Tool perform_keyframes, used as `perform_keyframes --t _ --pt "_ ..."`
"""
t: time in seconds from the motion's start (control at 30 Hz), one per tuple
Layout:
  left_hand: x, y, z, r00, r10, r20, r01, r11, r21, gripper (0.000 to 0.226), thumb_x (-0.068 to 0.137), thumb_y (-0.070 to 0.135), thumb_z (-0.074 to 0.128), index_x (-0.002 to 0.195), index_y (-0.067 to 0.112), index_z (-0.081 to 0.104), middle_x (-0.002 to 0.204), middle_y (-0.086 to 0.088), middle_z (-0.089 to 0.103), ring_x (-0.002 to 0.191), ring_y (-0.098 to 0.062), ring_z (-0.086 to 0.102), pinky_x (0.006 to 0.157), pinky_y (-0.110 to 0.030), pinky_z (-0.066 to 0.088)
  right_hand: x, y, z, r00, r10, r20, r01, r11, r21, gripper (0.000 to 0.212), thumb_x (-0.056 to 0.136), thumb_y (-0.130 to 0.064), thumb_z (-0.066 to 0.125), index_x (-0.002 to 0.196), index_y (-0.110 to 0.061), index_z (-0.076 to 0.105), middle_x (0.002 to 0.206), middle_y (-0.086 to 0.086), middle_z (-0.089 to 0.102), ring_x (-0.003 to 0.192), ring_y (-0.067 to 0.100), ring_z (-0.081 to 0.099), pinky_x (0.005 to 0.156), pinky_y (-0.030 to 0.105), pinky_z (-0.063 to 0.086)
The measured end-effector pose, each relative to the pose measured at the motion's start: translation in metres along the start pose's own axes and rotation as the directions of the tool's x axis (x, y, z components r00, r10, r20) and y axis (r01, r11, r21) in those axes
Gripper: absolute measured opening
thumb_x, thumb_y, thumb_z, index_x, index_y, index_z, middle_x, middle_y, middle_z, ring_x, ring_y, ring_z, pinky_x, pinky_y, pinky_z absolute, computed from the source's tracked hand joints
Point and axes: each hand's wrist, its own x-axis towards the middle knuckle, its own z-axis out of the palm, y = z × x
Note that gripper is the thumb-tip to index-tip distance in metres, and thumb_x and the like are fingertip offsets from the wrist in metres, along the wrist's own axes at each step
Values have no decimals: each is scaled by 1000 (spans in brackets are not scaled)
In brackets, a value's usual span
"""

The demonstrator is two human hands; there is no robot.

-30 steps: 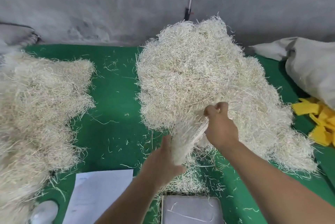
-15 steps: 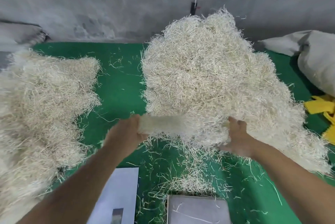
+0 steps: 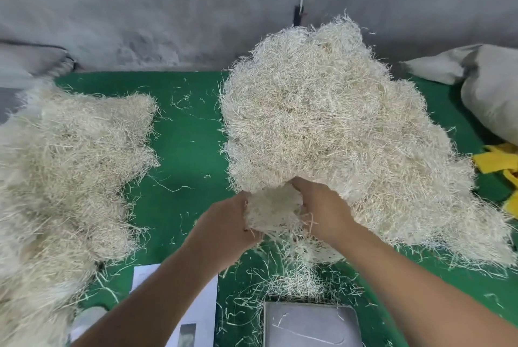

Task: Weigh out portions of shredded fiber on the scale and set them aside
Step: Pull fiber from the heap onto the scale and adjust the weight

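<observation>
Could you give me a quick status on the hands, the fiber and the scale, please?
Both hands, left hand and right hand, grip a fiber clump at the big pile. Scale pan holds only stray strands. Nothing in the way.

No legible txt anywhere.

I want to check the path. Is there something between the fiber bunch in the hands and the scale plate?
Nothing solid. The bunch, held by the left hand and right hand, hangs just beyond the scale plate. Only loose strands lie between.
</observation>
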Motion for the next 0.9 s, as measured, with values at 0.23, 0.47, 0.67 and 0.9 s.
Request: perform_keyframes --t 0.23,0.47,0.67,0.9 --pt "-1 10 6 981 -21 193 7 997 74 20 97 27 66 116 18 66 84 8 69 62 2 65 51 -8 48 13 18 -4 995 89 -43 -95 977 -191 53 86 5 64 124 -30 56 80 -11 58 55 3 54 45 24 37" --pt "-4 35 16 965 2 263 25 995 -98 18 103 34 55 90 23 58 72 4 62 44 7 53 47 -8 42 32 37 7 951 308 -12 -307 944 -118 62 85 12 46 130 -31 51 75 -8 58 59 12 57 50 26 36" --pt "-17 51 50 993 -94 66 112 929 -352 12 100 19 58 93 12 65 68 3 64 49 -5 53 50 -23 46 46 54 15 866 464 189 -491 859 142 48 95 8 50 137 -12 58 126 14 65 96 27 65 74 32 52" --pt "-26 57 65 967 -245 73 235 737 -633 11 76 27 49 69 26 58 50 8 46 47 -10 35 49 -33 29 40 72 32 742 647 177 -649 628 429 49 94 20 44 134 -2 63 91 11 66 56 13 52 39 19 35"
